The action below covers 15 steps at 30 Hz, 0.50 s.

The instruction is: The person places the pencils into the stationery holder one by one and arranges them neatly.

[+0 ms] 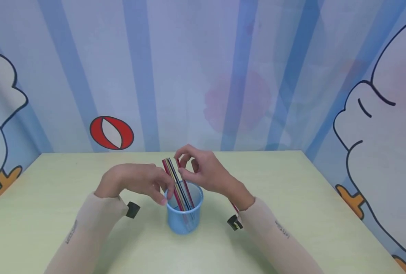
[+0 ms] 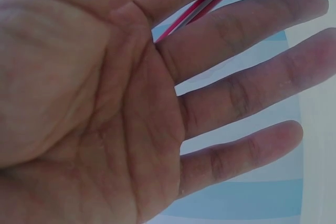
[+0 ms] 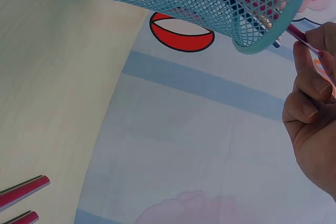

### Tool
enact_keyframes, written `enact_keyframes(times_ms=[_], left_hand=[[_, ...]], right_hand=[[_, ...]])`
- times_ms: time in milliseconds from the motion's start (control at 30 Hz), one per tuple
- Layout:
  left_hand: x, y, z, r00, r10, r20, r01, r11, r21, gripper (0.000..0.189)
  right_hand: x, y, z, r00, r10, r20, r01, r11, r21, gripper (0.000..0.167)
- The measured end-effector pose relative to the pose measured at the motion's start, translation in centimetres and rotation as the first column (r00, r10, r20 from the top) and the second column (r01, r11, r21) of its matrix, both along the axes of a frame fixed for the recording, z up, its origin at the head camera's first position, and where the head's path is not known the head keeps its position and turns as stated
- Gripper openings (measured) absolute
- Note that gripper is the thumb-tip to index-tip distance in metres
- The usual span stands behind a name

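Observation:
A light-blue mesh pen holder (image 1: 184,220) stands upright on the table, with several thin pencils (image 1: 175,182) leaning in it, red, dark blue and yellowish. My left hand (image 1: 143,180) is at the holder's left rim, thumb and index fingertip either side of it. In the left wrist view its other fingers (image 2: 247,95) stretch out straight, and the thumb is hidden. Over the holder's right side, my right hand (image 1: 204,167) pinches the upper end of a red pencil (image 3: 298,32) between thumb and fingertips. The lower part of that pencil is inside the holder.
Two more red pencils (image 3: 23,191) lie on the table at the lower left of the right wrist view. The pale yellow table (image 1: 275,182) ends at a blue-striped curtain (image 1: 189,76) with cartoon figures. Beige sleeves with black wrist pieces (image 1: 132,210) cover both forearms.

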<state>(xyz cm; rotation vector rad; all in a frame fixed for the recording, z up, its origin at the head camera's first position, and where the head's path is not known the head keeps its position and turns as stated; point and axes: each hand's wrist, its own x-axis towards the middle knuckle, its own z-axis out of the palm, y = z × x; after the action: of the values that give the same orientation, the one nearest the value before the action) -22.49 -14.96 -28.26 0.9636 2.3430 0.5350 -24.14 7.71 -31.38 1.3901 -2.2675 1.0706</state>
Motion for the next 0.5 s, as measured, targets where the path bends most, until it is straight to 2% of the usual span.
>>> enact_keyframes(times_ms=[200,500], left_hand=[[0.00,-0.08,0.32,1.000,-0.011,-0.014,0.011,1.000,0.005,0.014],[0.01,-0.07,0.04,1.000,-0.021,-0.011,0.021,1.000,0.013,0.013]], right_hand=[[0.08,-0.17,0.41,1.000,-0.004,0.011,0.004,1.000,0.014,0.027],[0.21,-0.04,0.28,0.999,-0.007,0.033,0.004,0.995,0.098,0.035]])
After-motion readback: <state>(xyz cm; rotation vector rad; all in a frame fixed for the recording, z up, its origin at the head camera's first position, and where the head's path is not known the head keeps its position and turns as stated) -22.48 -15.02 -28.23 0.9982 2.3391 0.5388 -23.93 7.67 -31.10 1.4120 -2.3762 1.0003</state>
